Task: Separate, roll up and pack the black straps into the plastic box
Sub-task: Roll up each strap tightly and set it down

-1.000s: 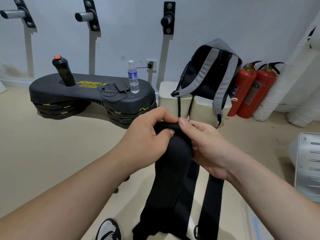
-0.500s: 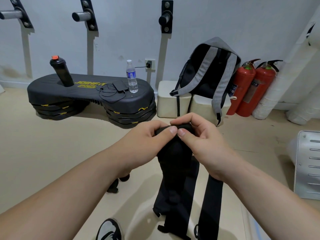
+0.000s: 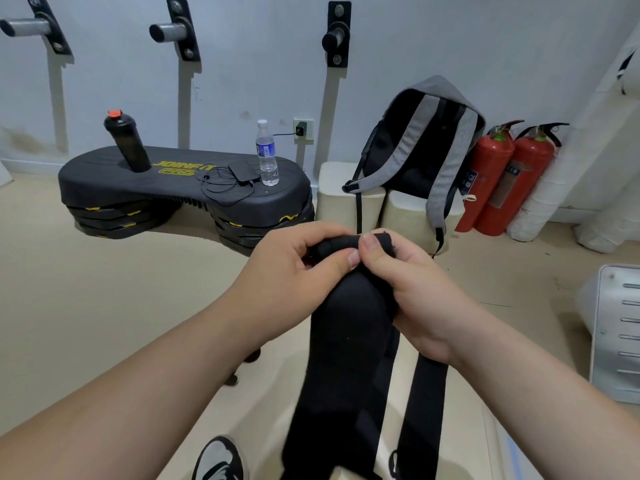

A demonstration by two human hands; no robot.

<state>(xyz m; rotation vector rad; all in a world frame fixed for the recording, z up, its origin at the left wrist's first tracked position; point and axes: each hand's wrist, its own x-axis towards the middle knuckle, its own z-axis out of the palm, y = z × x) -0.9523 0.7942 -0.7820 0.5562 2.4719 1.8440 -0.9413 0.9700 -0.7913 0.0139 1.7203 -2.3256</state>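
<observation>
Head camera view, looking down past two bare forearms. Both hands meet at the centre of the picture around the top end of a wide black strap (image 3: 346,341). The left hand (image 3: 291,271) curls its fingers over the strap's rolled top edge, thumb pressed on the front. The right hand (image 3: 412,289) pinches the same edge from the other side, its thumb tip touching the left thumb. The strap is soft, matte, woven fabric; it hangs straight down from the hands as a broad band. Just right of it a second, narrower black strap (image 3: 424,410) hangs flat and ribbon-like below the right wrist.

Below the wide strap, at the bottom edge, the toe of a grey and black shoe (image 3: 218,459) shows.

Beyond the strap lies a smooth beige floor (image 3: 104,289). Behind and left of the strap sits a black, ridged plastic step platform (image 3: 173,192) with yellow lettering, carrying a black bottle with a red cap (image 3: 126,142) and a clear water bottle (image 3: 267,154). Behind and right of the strap a grey and black backpack (image 3: 426,140) leans on cream blocks, with two red fire extinguishers (image 3: 509,178) beside it. The pale wall (image 3: 242,64) holds three metal pegs. At the far right stands a white slotted panel (image 3: 620,334).
</observation>
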